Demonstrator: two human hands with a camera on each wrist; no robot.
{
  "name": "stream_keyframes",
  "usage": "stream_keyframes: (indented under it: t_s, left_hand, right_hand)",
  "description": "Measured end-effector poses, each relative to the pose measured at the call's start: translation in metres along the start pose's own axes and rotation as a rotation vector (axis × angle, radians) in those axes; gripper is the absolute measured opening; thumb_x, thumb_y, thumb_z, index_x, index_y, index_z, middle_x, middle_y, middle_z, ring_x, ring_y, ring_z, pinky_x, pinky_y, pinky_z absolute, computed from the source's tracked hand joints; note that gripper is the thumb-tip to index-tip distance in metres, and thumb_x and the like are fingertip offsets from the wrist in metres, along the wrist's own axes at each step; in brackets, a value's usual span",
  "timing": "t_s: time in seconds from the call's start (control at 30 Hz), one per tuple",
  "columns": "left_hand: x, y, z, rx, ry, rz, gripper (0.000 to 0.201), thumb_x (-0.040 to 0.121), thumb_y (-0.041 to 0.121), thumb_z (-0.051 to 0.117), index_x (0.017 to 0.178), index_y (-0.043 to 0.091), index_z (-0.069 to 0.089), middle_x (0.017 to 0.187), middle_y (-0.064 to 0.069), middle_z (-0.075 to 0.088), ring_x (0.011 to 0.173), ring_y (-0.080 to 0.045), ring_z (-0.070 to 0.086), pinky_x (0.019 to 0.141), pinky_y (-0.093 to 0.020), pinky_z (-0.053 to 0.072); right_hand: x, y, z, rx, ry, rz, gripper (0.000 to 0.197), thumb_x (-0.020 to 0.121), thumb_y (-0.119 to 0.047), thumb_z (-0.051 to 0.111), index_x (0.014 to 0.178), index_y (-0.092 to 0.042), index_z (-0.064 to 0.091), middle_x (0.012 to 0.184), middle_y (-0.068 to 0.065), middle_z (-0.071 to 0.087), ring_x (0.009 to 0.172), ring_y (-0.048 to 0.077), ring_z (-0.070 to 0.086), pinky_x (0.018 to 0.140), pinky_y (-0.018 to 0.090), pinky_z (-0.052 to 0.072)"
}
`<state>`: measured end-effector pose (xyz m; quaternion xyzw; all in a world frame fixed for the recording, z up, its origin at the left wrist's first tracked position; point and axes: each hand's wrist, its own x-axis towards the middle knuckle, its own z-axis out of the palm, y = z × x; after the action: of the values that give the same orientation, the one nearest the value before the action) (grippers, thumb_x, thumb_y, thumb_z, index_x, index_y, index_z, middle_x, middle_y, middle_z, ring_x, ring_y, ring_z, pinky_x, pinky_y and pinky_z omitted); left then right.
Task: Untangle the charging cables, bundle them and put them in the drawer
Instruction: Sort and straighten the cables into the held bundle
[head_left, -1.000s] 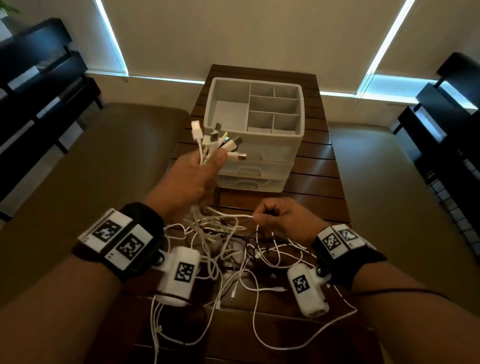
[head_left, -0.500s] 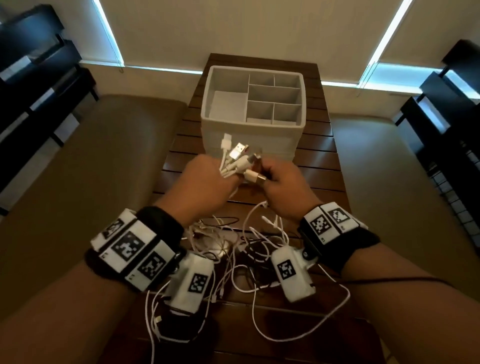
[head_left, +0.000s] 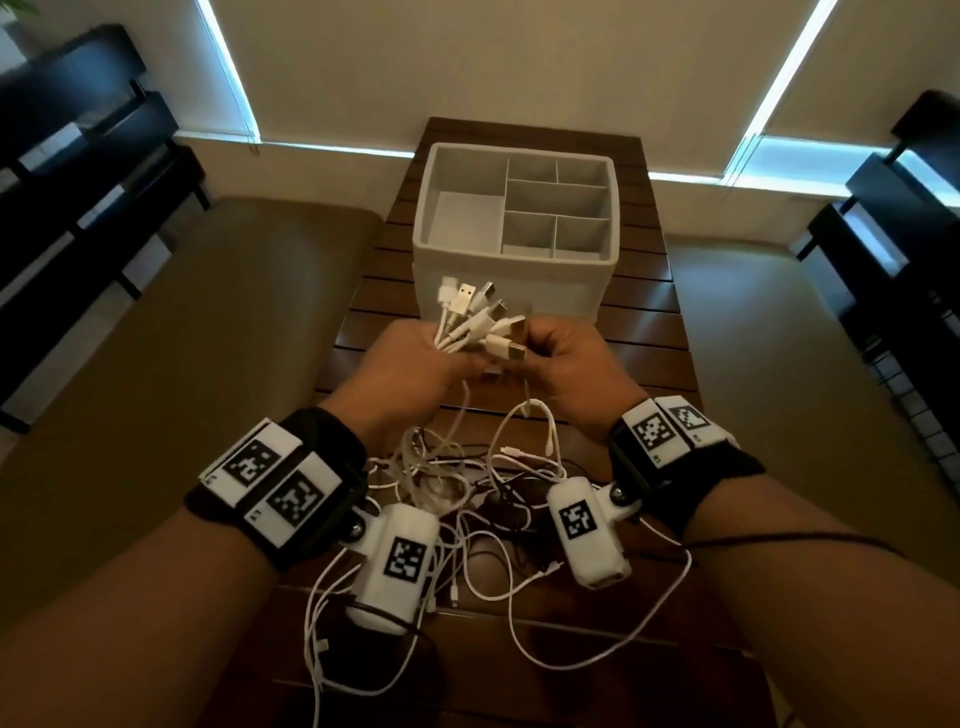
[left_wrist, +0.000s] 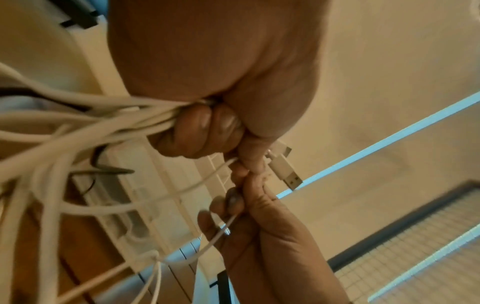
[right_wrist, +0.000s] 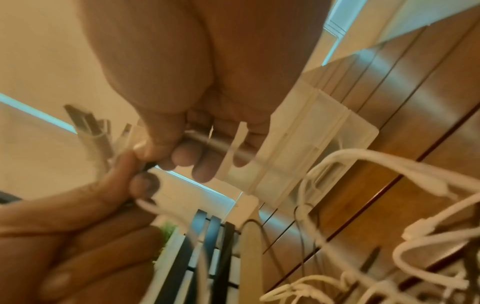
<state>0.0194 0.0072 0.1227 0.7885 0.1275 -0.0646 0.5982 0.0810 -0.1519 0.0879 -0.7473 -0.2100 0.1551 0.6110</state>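
A loose tangle of white charging cables (head_left: 467, 499) sprawls across the near end of the slatted wooden counter (head_left: 654, 332), some loops trailing toward its near edge and a few thin black leads mixed in among them. Above the tangle, two bare forearms wearing black wrist straps with square printed markers reach forward over the counter's middle. The left hand (head_left: 410, 364) is closed in a fist around a bunch of the cables, whose plug ends (head_left: 480, 317) fan upward out of the top of the grip; the left wrist view shows the cords running out of the curled fingers (left_wrist: 207, 125) toward the pile. The right hand (head_left: 566, 358) meets it, thumb and fingertips pinching one of the plugs at the edge of the bunch while another thin cable passes through its curled fingers. Just beyond the hands, toward the far end of the counter, stands a pale plastic drawer unit (head_left: 514, 280), its open top tray split into several compartments. Brown cushioned seating flanks the counter on both sides, with dark shelving against the walls.
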Motion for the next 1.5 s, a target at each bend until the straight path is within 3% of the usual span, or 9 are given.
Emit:
stream_keyframes:
  t_s: [0.17,0.37,0.5,0.6,0.83,1.0,1.13,1.3,1.5]
  left_hand:
    - [-0.001,0.011,-0.031,0.043,0.228,0.098,0.012,0.083,0.008,0.069,0.075,0.017,0.068,0.04,0.014,0.051,0.034,0.003,0.041,0.04,-0.017,0.034]
    - [-0.007,0.009,-0.028,0.538,0.356,0.223,0.018,0.086,0.03,0.07,0.071,0.025,0.061,0.063,0.011,0.056,0.058,-0.005,0.054,0.049,-0.02,0.038]
    - [-0.008,0.009,0.0,0.479,0.234,0.338,0.01,0.085,0.026,0.07,0.089,0.018,0.073,0.076,0.002,0.07,0.07,-0.014,0.065,0.061,-0.029,0.052]
    - [-0.001,0.0,0.013,0.563,0.112,0.289,0.01,0.085,0.023,0.068,0.077,0.017,0.067,0.071,-0.001,0.067,0.068,-0.02,0.064,0.055,-0.027,0.042]
    - [0.009,0.001,-0.014,0.521,0.24,0.157,0.021,0.084,0.025,0.069,0.064,0.024,0.062,0.059,0.007,0.057,0.059,-0.013,0.057,0.045,-0.022,0.032]
    - [0.006,0.012,-0.04,0.491,0.334,0.128,0.009,0.086,0.023,0.069,0.079,0.018,0.067,0.06,0.006,0.055,0.053,-0.006,0.049,0.042,-0.019,0.031]
    - [0.004,0.008,-0.05,0.411,0.281,0.093,0.015,0.085,0.023,0.072,0.072,0.018,0.066,0.06,0.001,0.057,0.05,-0.009,0.046,0.039,-0.016,0.031]
    - [0.0,0.006,-0.043,0.191,0.166,0.066,0.009,0.079,0.012,0.073,0.074,0.019,0.072,0.046,0.01,0.053,0.045,-0.007,0.04,0.045,-0.022,0.031]
    - [0.003,0.016,-0.061,-0.001,0.171,0.051,0.005,0.082,0.01,0.069,0.087,0.01,0.07,0.044,0.008,0.042,0.042,-0.012,0.031,0.047,-0.025,0.024]
  right_hand:
    - [-0.005,0.023,-0.026,-0.402,-0.119,0.134,0.012,0.091,-0.02,0.062,0.079,-0.015,0.063,0.071,-0.004,0.061,0.065,0.003,0.054,0.065,0.018,0.043]
    - [-0.003,0.024,-0.023,-0.474,-0.108,0.166,0.012,0.09,-0.022,0.064,0.088,-0.012,0.07,0.081,0.009,0.069,0.076,0.021,0.064,0.074,0.031,0.051]
    - [-0.004,0.004,-0.01,-0.325,-0.226,0.099,0.016,0.092,-0.006,0.058,0.086,-0.011,0.071,0.071,-0.004,0.065,0.061,-0.003,0.059,0.062,0.014,0.046]
    - [-0.005,-0.007,-0.007,-0.205,-0.287,0.007,0.032,0.092,0.007,0.052,0.095,-0.021,0.067,0.079,-0.015,0.067,0.071,-0.007,0.061,0.068,0.012,0.048]
    - [-0.01,0.022,-0.026,-0.495,-0.316,0.175,0.014,0.09,-0.022,0.064,0.078,-0.03,0.065,0.077,-0.008,0.065,0.075,0.007,0.061,0.074,0.027,0.049]
    - [-0.017,0.044,-0.039,-0.767,-0.218,0.298,0.018,0.092,-0.029,0.06,0.083,-0.015,0.065,0.079,-0.004,0.062,0.078,0.012,0.057,0.072,0.03,0.045]
    - [-0.021,0.044,-0.045,-0.44,-0.074,0.31,0.002,0.088,-0.015,0.066,0.089,-0.014,0.065,0.084,-0.001,0.065,0.074,0.01,0.059,0.074,0.03,0.048]
    - [-0.02,0.025,-0.022,-0.335,-0.165,0.285,0.065,0.076,-0.024,0.079,0.131,-0.035,0.048,0.116,-0.015,0.057,0.095,0.003,0.061,0.078,0.017,0.05]
    - [-0.009,0.027,-0.009,-0.441,-0.221,0.268,0.019,0.083,-0.016,0.071,0.1,-0.021,0.064,0.1,-0.002,0.07,0.088,0.013,0.067,0.085,0.035,0.055]
